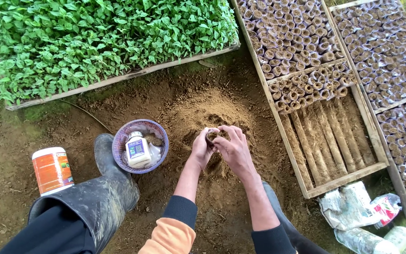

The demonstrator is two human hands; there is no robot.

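A single view is supplied, from a camera worn on the person's head. It faces steeply down onto bare brown soil ground (118, 101), at close range. The person's own forearms and dark rubber boot (104, 188) enter from the near edge. The far left shows a wooden-framed bed of green seedlings (95, 37); the right shows wooden slatted trays of small soil-filled pots (297, 42). No second view exists for overlap.

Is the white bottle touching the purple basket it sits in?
Touching. The head view shows the white bottle lying inside the purple basket, resting on its bottom, with the basket's rim all around it.
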